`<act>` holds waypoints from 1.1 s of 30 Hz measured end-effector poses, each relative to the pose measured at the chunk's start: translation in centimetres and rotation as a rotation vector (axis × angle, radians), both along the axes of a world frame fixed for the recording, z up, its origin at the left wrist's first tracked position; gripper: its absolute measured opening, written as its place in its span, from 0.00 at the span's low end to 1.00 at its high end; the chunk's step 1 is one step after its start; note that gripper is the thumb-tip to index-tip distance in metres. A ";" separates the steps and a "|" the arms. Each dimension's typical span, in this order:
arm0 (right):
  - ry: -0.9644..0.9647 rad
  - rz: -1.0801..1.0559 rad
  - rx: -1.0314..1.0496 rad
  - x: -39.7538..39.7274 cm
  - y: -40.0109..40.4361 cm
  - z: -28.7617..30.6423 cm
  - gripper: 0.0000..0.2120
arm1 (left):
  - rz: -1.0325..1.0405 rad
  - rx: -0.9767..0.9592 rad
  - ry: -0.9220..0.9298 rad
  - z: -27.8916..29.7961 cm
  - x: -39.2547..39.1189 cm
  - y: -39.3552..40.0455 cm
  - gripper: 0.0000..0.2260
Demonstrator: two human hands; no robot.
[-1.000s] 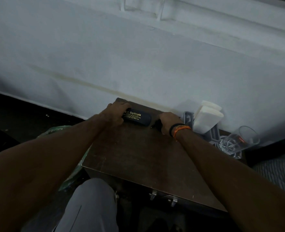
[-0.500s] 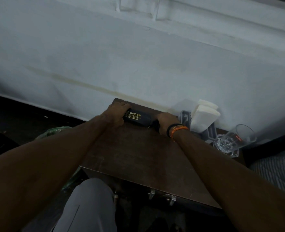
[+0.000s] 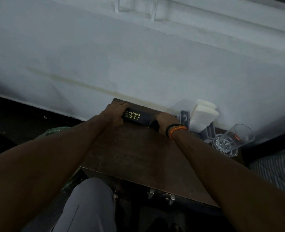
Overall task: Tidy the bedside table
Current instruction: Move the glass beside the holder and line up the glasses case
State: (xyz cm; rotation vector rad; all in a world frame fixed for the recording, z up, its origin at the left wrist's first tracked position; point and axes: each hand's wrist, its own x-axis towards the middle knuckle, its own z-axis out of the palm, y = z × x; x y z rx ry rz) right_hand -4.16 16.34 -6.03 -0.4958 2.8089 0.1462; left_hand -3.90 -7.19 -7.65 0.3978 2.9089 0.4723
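1. Gripping the left end of the black spectacle case (image 3: 135, 118), the left hand (image 3: 115, 113) has its fingers curled over it at the far left corner of the bedside table (image 3: 138, 158).
2. The right hand (image 3: 163, 122) sits at the case's right end, just beside the grey napkin holder (image 3: 209, 131). Its fingers are turned away from the head camera; whether they clasp the case or only press it cannot be told.
3. The case lies lengthwise along the far edge, close to the wall (image 3: 138, 64), lettering upward.
4. Change over the last second: case and both hands keep the same place and pose; only the viewpoint drifts. Judgement: the case is being squared or settled at its resting place rather than carried.
5. The white napkins (image 3: 202, 116) stand in the holder on the far edge; the glass tumbler (image 3: 233, 139) tilts at the far right corner.
6. Judgement: tidying appears well advanced; release of the case is the likely remaining act here.
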 end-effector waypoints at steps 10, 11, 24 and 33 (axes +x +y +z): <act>0.010 0.004 0.003 -0.2 0.1 -0.4 0.16 | 0.011 0.021 -0.030 0.1 0.1 0.0 0.33; 0.012 0.004 0.000 -0.2 0.0 -0.4 0.17 | 0.013 0.020 -0.033 0.2 0.2 0.0 0.33; 0.025 -0.020 -0.155 1.1 0.4 1.4 0.23 | 0.002 -0.026 0.006 1.1 0.9 0.5 0.42; 0.225 -0.066 -0.342 6.8 3.7 5.8 0.22 | -0.033 -0.093 -0.038 4.5 4.7 6.4 0.33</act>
